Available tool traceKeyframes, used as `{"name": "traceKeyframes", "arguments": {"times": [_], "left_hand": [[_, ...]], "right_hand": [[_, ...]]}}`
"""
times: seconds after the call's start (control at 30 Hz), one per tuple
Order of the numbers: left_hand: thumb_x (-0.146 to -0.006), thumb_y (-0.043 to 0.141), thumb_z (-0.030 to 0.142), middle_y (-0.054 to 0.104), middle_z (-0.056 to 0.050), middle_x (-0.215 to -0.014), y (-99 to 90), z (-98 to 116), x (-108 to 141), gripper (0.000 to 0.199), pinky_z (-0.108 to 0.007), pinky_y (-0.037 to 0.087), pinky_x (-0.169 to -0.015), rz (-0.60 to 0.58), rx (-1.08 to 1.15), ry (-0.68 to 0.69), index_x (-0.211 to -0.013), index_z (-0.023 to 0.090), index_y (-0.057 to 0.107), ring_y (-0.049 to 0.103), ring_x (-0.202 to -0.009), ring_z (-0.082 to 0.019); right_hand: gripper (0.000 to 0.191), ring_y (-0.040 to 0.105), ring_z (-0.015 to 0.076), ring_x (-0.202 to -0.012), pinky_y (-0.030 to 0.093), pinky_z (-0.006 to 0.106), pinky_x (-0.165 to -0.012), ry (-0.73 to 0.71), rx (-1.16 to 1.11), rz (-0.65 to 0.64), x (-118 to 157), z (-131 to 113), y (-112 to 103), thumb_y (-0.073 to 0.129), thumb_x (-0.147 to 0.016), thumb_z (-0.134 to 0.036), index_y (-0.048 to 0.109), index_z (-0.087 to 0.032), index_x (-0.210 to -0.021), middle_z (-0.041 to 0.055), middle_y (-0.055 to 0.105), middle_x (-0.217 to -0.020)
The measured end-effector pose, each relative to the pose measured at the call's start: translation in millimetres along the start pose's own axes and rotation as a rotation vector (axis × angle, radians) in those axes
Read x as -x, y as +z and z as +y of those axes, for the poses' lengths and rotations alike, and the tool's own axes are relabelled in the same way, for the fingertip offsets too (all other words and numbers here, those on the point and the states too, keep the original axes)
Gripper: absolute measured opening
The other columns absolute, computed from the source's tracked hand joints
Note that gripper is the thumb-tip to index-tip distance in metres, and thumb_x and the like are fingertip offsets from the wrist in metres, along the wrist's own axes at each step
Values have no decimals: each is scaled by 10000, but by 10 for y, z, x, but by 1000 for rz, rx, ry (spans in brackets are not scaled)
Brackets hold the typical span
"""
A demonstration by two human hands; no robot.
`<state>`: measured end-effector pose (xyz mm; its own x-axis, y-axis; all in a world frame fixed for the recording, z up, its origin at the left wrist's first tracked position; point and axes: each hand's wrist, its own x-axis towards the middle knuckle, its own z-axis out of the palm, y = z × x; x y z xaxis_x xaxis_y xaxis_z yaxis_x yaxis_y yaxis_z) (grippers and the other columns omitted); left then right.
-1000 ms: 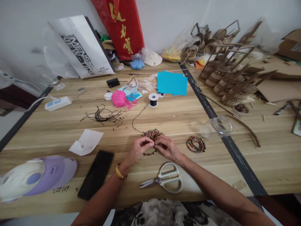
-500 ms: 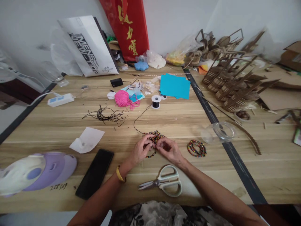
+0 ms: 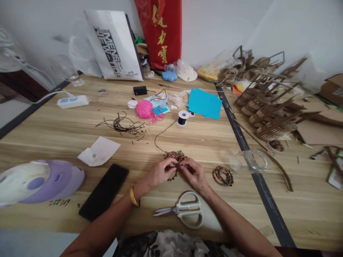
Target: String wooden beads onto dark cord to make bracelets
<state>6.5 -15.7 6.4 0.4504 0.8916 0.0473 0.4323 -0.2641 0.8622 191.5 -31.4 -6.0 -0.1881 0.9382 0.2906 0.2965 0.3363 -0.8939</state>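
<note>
Left hand (image 3: 160,173) and right hand (image 3: 193,174) met at the near edge of the bead strands (image 3: 175,156), both grips pinching strand between fingertips. Strands lay on the table (image 3: 128,153), beyond the scissors (image 3: 178,210); black cord (image 3: 156,137) ran from them toward the spool (image 3: 183,117).

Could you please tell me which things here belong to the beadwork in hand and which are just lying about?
Likely in the job: beads at both hands, black cord, spool, scissors, coiled bead strand.

Likely just lying about: phone, pink yarn, blue sheets, power strip.
</note>
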Motion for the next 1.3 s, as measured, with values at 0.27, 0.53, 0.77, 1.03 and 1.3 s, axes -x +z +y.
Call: {"name": "traceKeyframes", "arguments": {"times": [0.27, 0.53, 0.77, 1.03, 1.3], "left_hand": [[-783, 575, 201, 676, -19, -690, -58, -51, -53, 119, -205, 414, -577, 23, 73, -75, -786, 130, 671, 559, -599, -111], [-791, 571, 209, 675, -28, -703, -64, 11, -54, 139, -204, 413, -591, -5, 121, -81, -780, 121, 677, 560, -624, -115], [-807, 576, 203, 707, -38, -789, -42, -20, -43, 131, -223, 456, -696, -35, 116, 13, -811, 137, 689, 619, -722, -135], [-821, 574, 226, 704, -54, -798, -55, 10, -37, 151, -242, 481, -709, -49, 65, 26, -831, 142, 699, 630, -737, -147], [-763, 601, 178, 719, -70, -826, -21, -118, -40, 173, -253, 511, -688, -100, 137, -47, -892, 122, 700, 649, -723, -155]], "right_hand": [[101, 536, 135, -652, 431, 243, -580, 91, -47, -5, 18, 38, 5, 583, -851, -271, 627, -180, -853, 32, 597, -762], [280, 573, 125, -650, 488, 234, -598, 171, -258, -60, 59, 11, 103, 656, -809, -318, 610, -190, -1054, 16, 610, -748], [181, 562, 113, -629, 473, 215, -577, 189, -230, -70, 65, 40, 97, 677, -786, -304, 657, -170, -906, 10, 613, -715], [175, 546, 112, -581, 451, 219, -530, 193, -186, -71, 64, 30, 87, 660, -792, -316, 642, -166, -881, 5, 600, -671], [132, 543, 125, -621, 432, 225, -551, 112, -82, -65, 55, 15, 51, 610, -833, -290, 637, -163, -857, 28, 603, -717]]}}
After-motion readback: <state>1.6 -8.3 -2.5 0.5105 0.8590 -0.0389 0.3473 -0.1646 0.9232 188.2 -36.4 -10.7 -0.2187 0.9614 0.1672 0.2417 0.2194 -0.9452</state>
